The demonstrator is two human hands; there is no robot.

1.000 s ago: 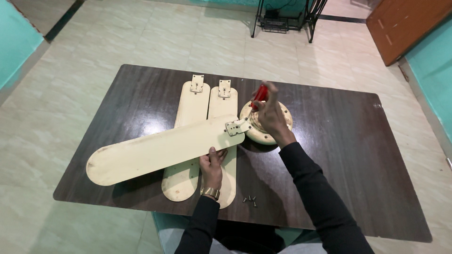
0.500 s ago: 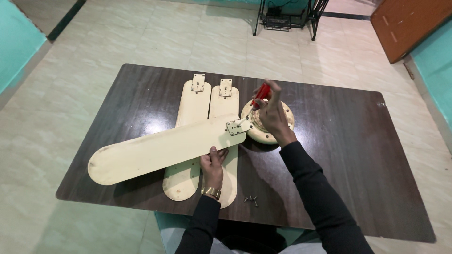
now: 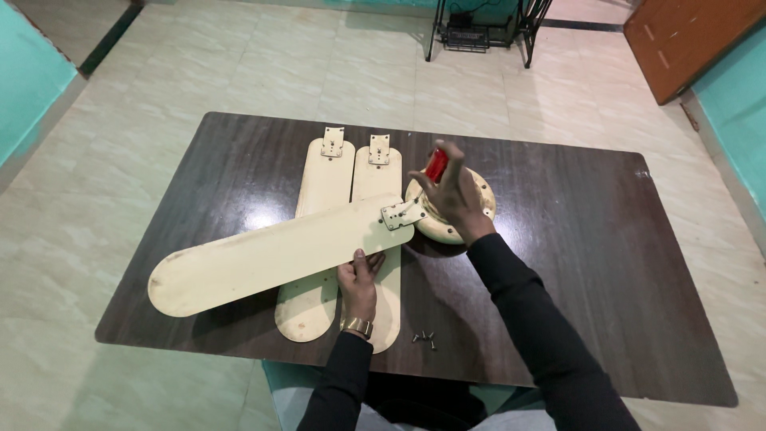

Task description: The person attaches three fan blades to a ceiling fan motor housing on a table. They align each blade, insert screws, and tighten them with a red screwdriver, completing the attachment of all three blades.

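Right hand [image 3: 448, 191] shifted slightly, red screwdriver [image 3: 436, 164] mostly hidden

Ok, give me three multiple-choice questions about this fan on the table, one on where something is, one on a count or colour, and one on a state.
1. Where do the loose screws lie?
A. On the dark table near its front edge, beside the left forearm
B. On top of the motor housing
C. On the floor

2. How many cream fan blades are on the table?
A. Two
B. Three
C. Five

3. How does the angled blade lie?
A. Flat and apart from the others
B. Upright against the table
C. Across the two parallel blades, its bracket end at the round motor housing

Answers:
1. A, the small screws sit on bare tabletop by the near edge.
2. B, two lie side by side and one crosses them.
3. C, the left hand steadies it while the right hand grips a red-handled screwdriver at the bracket.
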